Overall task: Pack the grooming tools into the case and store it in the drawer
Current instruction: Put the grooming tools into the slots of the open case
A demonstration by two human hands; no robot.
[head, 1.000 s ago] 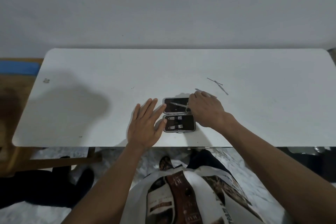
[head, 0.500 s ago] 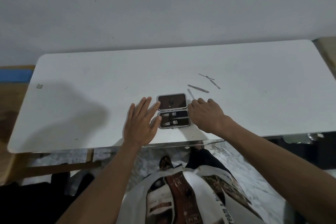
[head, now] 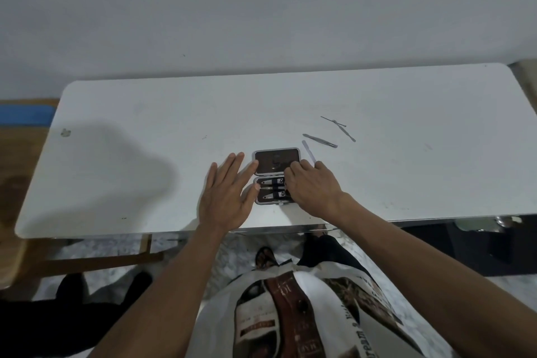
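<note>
The case (head: 277, 176) lay open on the white counter (head: 145, 125), near its front edge, lid half away from the person and tray half nearer, where 2 clipper-like tools (head: 271, 187) already sat under their straps. The left hand (head: 228, 195) lay flat, fingers straight, its tips touching the case's left edge, steadying it and holding nothing. The right hand (head: 312, 187) rested over the case's right side with fingers bent down; whether its grip had closed on anything could not be told. Just beyond it a thin file (head: 308, 151) lay on the counter, then a tweezer-like tool (head: 319, 140), then 2 fine crossed picks (head: 338, 126) farther off. Packing seemed under way. The next move likely called for a fingertip pinch on the flat file, then sliding it under a strap.
</note>
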